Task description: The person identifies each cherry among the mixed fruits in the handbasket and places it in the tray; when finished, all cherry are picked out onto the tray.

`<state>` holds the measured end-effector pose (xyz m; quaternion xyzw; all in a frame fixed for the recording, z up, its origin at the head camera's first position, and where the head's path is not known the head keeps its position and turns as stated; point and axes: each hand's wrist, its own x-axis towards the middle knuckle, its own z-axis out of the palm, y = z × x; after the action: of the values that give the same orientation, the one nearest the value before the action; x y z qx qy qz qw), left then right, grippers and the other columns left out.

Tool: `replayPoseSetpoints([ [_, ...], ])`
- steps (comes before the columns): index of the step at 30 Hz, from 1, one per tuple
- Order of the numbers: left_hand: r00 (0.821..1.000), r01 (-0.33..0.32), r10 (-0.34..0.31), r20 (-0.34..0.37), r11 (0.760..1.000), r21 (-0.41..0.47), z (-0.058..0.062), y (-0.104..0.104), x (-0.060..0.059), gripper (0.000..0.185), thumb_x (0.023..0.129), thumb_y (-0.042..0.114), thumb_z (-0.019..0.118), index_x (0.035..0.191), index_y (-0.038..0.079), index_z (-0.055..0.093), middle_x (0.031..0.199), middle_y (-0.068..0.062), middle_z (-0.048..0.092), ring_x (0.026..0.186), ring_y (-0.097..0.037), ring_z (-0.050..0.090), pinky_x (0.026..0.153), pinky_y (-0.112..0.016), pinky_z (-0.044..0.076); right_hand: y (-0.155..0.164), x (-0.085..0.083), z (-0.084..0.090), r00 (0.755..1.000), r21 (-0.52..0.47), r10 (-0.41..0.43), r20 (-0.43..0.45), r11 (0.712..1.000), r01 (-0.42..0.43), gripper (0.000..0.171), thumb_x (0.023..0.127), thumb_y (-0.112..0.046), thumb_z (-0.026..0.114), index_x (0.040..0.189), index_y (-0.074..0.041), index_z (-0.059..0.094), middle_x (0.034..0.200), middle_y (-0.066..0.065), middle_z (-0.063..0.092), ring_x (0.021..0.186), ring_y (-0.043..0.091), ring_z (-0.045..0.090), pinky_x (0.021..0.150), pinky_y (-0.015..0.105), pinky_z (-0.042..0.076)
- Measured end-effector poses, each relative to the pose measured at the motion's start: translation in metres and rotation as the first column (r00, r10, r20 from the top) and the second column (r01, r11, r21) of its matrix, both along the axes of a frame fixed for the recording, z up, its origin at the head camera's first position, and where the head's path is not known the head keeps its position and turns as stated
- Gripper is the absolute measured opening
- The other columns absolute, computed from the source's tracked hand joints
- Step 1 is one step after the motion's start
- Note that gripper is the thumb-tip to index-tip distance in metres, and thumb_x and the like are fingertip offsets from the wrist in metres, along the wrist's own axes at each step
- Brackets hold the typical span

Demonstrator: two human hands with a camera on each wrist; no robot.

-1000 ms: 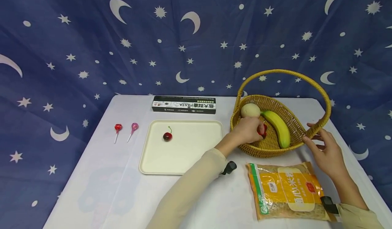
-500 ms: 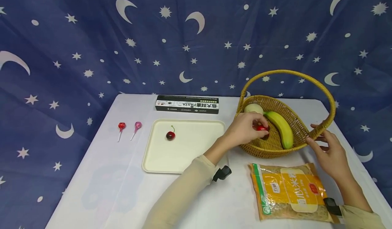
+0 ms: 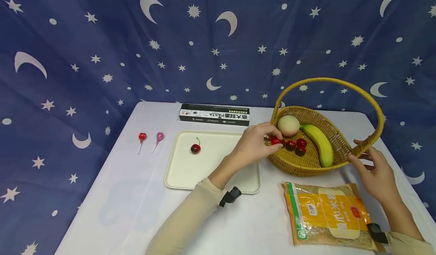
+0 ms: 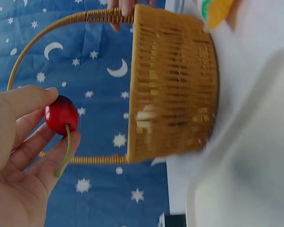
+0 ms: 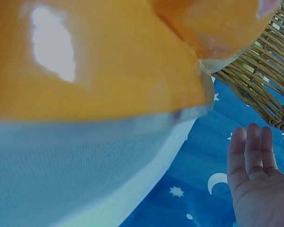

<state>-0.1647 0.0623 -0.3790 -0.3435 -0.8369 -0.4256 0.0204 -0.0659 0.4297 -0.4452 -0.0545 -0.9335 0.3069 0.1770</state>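
Note:
My left hand pinches a red cherry by the left rim of the wicker basket. In the left wrist view the cherry sits between thumb and fingers, its green stem hanging down, with the basket beyond it. Three dark cherries, a banana and a pale round fruit lie in the basket. My right hand rests against the basket's right rim, fingers straight. One cherry lies on the cream tray.
A bag of rice lies in front of the basket, close to my right wrist. A black pasta box lies behind the tray. Two lollipops lie left of the tray. A starry blue cloth hangs behind the white table.
My left hand came up out of the basket and moved left to its rim with one cherry pinched. Three cherries in the basket are now uncovered. My right hand stayed at the rim.

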Motion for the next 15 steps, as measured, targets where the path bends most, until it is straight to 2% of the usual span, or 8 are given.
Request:
replayPoseSetpoints([
  [4,0.999,-0.023,0.022,0.033,1.0,0.022,-0.002,-0.021,-0.002,0.013,0.093,0.018,0.084,0.104,0.014,0.077,0.109,0.002,0.076,0.101,-0.011,0.07,0.089,-0.017,0.06,0.001,0.0,0.0,1.0,-0.002,0.0,-0.005,1.0,0.0,0.057,0.106,-0.023,0.067,0.159,-0.014,0.048,0.127,0.011,0.051,0.103,-0.027,0.034,0.074,-0.007,0.033],
  [10,0.998,-0.048,0.047,0.035,0.998,0.048,-0.006,-0.048,-0.006,0.013,0.092,0.014,0.084,0.102,0.012,0.077,0.105,-0.002,0.075,0.098,-0.015,0.073,0.089,-0.022,0.062,0.002,-0.001,0.0,1.0,0.003,0.0,0.002,1.0,0.0,0.057,0.106,-0.022,0.067,0.159,-0.012,0.048,0.123,0.0,0.05,0.102,-0.027,0.034,0.073,-0.007,0.034],
  [15,0.996,-0.084,0.081,0.042,0.994,0.075,-0.007,-0.068,-0.006,0.013,0.091,0.012,0.084,0.102,0.011,0.077,0.105,-0.002,0.076,0.097,-0.016,0.075,0.09,-0.023,0.063,0.001,-0.001,-0.001,1.0,-0.001,0.007,-0.005,1.0,-0.007,0.056,0.106,-0.021,0.067,0.158,-0.011,0.048,0.12,-0.026,0.042,0.102,-0.028,0.034,0.073,-0.007,0.033],
])
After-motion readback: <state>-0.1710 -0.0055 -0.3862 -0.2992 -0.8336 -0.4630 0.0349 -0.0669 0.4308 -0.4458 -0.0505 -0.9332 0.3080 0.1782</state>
